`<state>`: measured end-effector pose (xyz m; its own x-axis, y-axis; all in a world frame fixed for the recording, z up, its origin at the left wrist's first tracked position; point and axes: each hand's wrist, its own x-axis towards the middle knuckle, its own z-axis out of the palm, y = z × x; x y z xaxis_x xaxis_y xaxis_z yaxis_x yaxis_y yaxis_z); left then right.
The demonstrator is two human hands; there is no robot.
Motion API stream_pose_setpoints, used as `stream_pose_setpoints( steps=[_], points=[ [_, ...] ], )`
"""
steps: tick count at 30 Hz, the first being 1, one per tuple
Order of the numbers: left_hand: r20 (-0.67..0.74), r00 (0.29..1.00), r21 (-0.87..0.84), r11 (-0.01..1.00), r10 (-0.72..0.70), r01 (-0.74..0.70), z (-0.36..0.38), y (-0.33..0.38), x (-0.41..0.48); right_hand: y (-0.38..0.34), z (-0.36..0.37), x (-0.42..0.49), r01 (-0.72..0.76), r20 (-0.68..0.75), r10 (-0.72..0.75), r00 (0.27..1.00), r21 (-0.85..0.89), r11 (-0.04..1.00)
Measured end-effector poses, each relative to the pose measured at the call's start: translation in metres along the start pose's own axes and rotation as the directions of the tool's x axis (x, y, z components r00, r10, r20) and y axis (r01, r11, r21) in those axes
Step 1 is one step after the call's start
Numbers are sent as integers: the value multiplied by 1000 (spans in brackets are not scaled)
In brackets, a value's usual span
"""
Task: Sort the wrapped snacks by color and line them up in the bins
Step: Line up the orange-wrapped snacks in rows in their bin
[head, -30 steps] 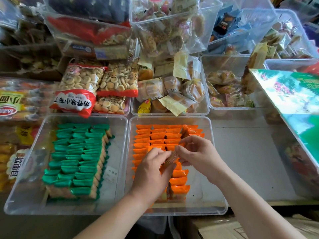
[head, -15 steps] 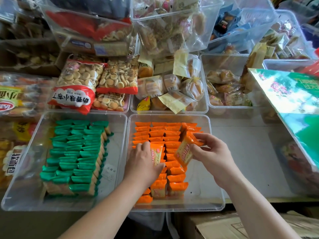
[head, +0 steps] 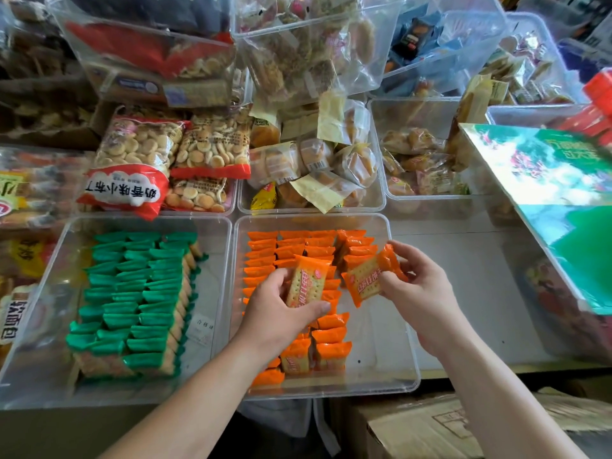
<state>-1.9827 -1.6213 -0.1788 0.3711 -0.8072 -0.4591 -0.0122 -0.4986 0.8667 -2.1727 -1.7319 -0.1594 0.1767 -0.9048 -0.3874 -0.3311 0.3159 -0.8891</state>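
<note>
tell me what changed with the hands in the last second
The hands, bunched together over the orange bin, have drawn apart. The left hand now holds up one orange pack, the right hand a second orange pack, both faces showing. The green rows and the orange rows lie as before.

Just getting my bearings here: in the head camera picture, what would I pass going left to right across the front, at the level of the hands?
green-wrapped snacks → left hand → orange cracker pack it holds → second orange cracker pack → right hand holding it → green printed box
</note>
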Motion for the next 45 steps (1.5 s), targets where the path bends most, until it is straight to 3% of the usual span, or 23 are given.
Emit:
stream_pose_setpoints(
  steps=[7,13,17,22,31,34,39,41,45],
  points=[
    [61,998,-117,993,-23,30,10,-1,-5,-1,4,-11,56,-133,-58,989,-16,998],
    [86,984,-282,943,-158,176,14,-5,-4,11,4,-14,-42,-159,58,986,100,994],
    [143,971,-431,871,-193,236,20,-1,-6,16,9,-20,-118,-54,134,990,237,964],
    [237,962,-483,842,-139,241,30,0,-8,17,7,-25,-149,101,133,986,172,974],
    [205,977,-221,975,61,-15,39,5,-7,7,-9,-22,-138,200,136,970,-6,990],
    [222,973,-207,978,67,-21,41,2,-6,2,-10,-22,-142,265,140,954,-10,990],
    [237,962,-63,990,134,-123,44,-3,1,-8,-21,-7,-11,249,59,967,-186,982],
    [260,955,-25,990,141,-139,49,0,7,-16,-25,2,88,279,6,960,-323,942],
    [222,958,136,967,183,-217,54,0,25,-26,-27,32,229,331,3,944,-661,715]
  ],
)
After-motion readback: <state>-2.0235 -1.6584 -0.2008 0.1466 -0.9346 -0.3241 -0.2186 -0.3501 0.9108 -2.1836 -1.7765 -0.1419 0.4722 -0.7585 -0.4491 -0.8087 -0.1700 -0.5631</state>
